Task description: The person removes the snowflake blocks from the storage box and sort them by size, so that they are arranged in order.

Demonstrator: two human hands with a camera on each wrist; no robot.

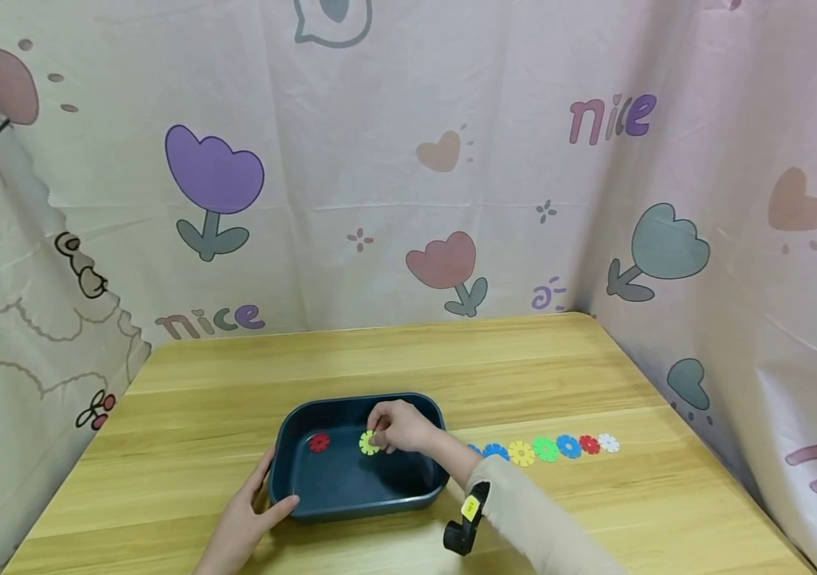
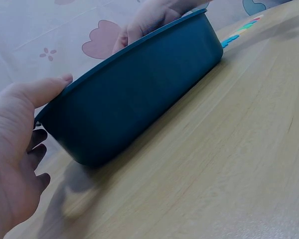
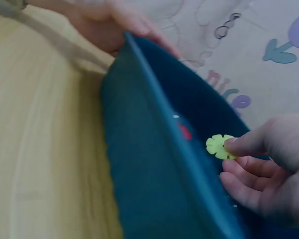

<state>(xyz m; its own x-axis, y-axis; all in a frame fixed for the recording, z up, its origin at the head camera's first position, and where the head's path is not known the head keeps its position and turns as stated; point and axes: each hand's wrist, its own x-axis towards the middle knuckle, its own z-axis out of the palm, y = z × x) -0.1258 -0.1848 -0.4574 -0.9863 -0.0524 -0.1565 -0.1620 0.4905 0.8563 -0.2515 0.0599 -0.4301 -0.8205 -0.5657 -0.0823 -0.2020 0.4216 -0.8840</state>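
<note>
A dark teal plastic basin point(image 1: 350, 509) stands on the table. My left hand point(image 1: 239, 515) holds its near-left corner, thumb over the front rim and fingers along the left side; in the left wrist view the thumb point(image 2: 50, 90) lies on the rim. Inside the basin, my right hand point(image 1: 402, 427) pinches a yellow-green notched plastic disc point(image 1: 368, 443) between thumb and fingers. The right wrist view shows the same disc point(image 3: 218, 146) held by its edge above the basin floor. A red notched disc point(image 1: 319, 442) lies in the basin, left of the pinched one.
Right of the basin, several notched discs lie in a row on the wooden table point(image 1: 595, 527), among them a yellow disc point(image 1: 521, 454), a green disc point(image 1: 545, 449) and a white disc point(image 1: 608, 443). A printed curtain point(image 1: 350, 160) hangs behind and along both sides.
</note>
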